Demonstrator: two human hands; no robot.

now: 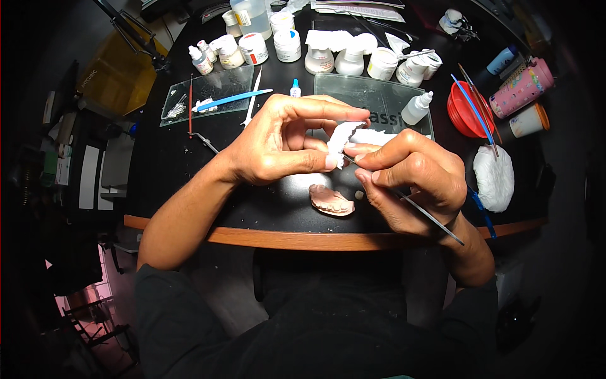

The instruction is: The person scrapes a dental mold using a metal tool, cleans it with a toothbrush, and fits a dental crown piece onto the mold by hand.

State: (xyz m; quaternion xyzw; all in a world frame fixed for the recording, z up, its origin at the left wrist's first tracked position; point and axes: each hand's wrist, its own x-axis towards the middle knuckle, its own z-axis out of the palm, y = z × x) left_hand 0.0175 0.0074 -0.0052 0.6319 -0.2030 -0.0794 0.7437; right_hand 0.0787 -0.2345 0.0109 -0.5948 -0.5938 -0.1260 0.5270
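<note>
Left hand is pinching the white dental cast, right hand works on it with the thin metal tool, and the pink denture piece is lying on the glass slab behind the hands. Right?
Not quite. The head view shows the pink denture piece on the black tabletop in front of the hands, near the wooden edge, not on the glass slab. The rest holds: left hand pinches the white dental cast, right hand holds the thin metal tool.

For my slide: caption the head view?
Left hand holds white plaster dental cast; right hand applies thin metal tool.
</note>
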